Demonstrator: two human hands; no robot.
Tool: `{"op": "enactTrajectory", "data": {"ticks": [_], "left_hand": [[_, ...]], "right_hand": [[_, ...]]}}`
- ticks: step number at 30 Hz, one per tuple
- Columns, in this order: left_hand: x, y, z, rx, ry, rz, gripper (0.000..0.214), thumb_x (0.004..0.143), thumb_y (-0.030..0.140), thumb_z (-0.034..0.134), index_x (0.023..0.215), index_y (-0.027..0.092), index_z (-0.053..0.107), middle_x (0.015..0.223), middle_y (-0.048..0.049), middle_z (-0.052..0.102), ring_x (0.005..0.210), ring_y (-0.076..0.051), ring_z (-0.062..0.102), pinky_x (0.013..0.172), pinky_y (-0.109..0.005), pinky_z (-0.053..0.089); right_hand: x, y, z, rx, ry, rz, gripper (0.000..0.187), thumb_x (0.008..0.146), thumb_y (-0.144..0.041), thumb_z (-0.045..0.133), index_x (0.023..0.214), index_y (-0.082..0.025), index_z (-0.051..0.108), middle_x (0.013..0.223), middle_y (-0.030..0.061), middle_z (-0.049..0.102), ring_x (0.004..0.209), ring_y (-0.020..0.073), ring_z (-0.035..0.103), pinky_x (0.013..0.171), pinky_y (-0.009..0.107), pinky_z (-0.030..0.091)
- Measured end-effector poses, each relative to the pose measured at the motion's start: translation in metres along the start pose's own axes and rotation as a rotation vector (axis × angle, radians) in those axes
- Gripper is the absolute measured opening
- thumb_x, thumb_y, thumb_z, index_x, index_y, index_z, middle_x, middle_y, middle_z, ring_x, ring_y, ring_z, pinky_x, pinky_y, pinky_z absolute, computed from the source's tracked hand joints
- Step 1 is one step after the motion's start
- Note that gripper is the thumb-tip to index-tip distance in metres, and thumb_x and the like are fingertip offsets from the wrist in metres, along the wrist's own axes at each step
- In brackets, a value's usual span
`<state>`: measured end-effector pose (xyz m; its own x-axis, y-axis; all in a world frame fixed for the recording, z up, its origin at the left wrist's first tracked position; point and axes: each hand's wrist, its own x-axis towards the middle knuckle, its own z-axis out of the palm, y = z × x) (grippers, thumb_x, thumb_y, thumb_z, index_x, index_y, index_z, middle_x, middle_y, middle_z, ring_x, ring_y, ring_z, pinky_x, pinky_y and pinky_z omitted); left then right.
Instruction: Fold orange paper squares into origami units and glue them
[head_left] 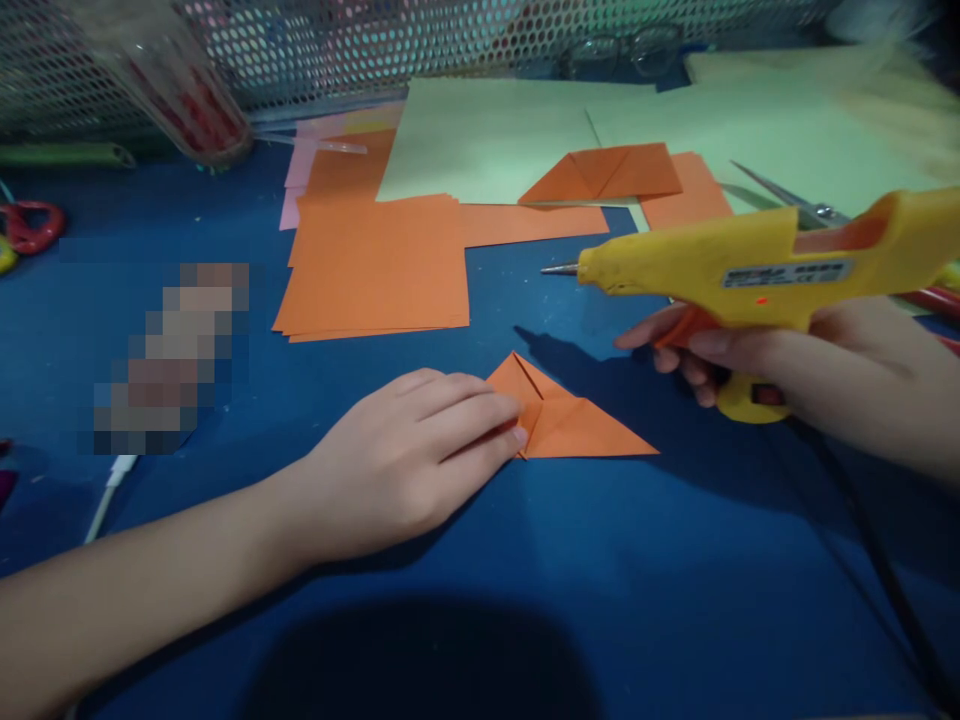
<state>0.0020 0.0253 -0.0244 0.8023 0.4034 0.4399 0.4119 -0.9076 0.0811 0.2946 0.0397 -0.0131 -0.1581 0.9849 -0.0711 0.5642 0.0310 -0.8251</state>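
Observation:
My left hand (420, 450) lies over the left end of a folded orange paper piece (577, 430) on the blue table. Its fingers are close together and bent over the paper, holding it down; the thumb is hidden. The paper shows a raised peak with a slit and a pointed flap to the right. My right hand (765, 350) is wrapped around the handle of a yellow hot glue gun (690, 255), with a finger at the orange trigger. The metal nozzle points left, above the table, apart from the folded paper.
A stack of orange paper squares (382, 265) and another folded orange piece (607, 172) lie behind, near pale green sheets (510, 130). Scissors (817, 208) rest at right. A jar (180, 90) stands at back left; a blurred-out object (172, 360) has a white cable. The gun's black cord (862, 530) trails right.

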Motion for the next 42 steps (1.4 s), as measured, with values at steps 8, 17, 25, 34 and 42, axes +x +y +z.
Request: {"op": "enactTrajectory", "data": {"ticks": [8, 17, 25, 34, 42], "left_hand": [[0.007, 0.007, -0.009, 0.005, -0.089, -0.013, 0.048, 0.111, 0.014, 0.036, 0.082, 0.019, 0.073, 0.087, -0.0019, 0.078, 0.084, -0.016, 0.072, 0.082, -0.027, 0.054], [0.005, 0.005, -0.013, 0.095, -0.176, 0.079, 0.050, 0.109, 0.007, 0.026, 0.105, 0.013, 0.075, 0.090, -0.0065, 0.077, 0.080, -0.019, 0.070, 0.074, -0.029, 0.053], [0.004, 0.012, -0.010, 0.035, -0.205, 0.078, 0.041, 0.105, 0.013, 0.035, 0.130, -0.001, 0.063, 0.097, -0.0129, 0.075, 0.080, -0.024, 0.065, 0.075, -0.035, 0.055], [0.003, 0.014, -0.007, 0.076, -0.257, 0.074, 0.054, 0.112, 0.038, 0.030, 0.135, 0.003, 0.064, 0.145, -0.0155, 0.064, 0.107, -0.026, 0.067, 0.094, -0.038, 0.050], [0.003, 0.012, -0.009, 0.044, -0.289, 0.060, 0.055, 0.114, 0.040, 0.023, 0.141, 0.008, 0.059, 0.146, -0.0063, 0.064, 0.106, -0.023, 0.065, 0.095, -0.040, 0.042]], "right_hand": [[-0.001, -0.002, 0.001, -0.010, 0.004, 0.011, 0.021, 0.074, -0.043, 0.064, 0.073, -0.025, 0.075, 0.065, 0.0048, 0.062, 0.051, 0.0169, 0.056, 0.038, 0.029, 0.045], [0.002, 0.000, 0.003, -0.014, 0.007, -0.017, 0.020, 0.077, -0.042, 0.064, 0.074, -0.025, 0.074, 0.067, 0.0044, 0.064, 0.050, 0.0166, 0.057, 0.039, 0.029, 0.045], [0.000, -0.002, 0.000, -0.023, -0.006, -0.033, 0.024, 0.078, -0.045, 0.065, 0.081, -0.024, 0.076, 0.069, 0.0048, 0.066, 0.049, 0.0163, 0.058, 0.039, 0.029, 0.048], [0.002, 0.001, -0.002, -0.057, -0.040, -0.024, 0.030, 0.079, -0.054, 0.066, 0.073, -0.025, 0.070, 0.075, 0.0052, 0.069, 0.055, 0.0163, 0.059, 0.045, 0.029, 0.050], [0.003, 0.000, -0.002, -0.043, -0.048, -0.060, 0.023, 0.077, -0.047, 0.062, 0.075, -0.025, 0.070, 0.073, 0.0052, 0.067, 0.056, 0.0163, 0.059, 0.043, 0.026, 0.049]]}}
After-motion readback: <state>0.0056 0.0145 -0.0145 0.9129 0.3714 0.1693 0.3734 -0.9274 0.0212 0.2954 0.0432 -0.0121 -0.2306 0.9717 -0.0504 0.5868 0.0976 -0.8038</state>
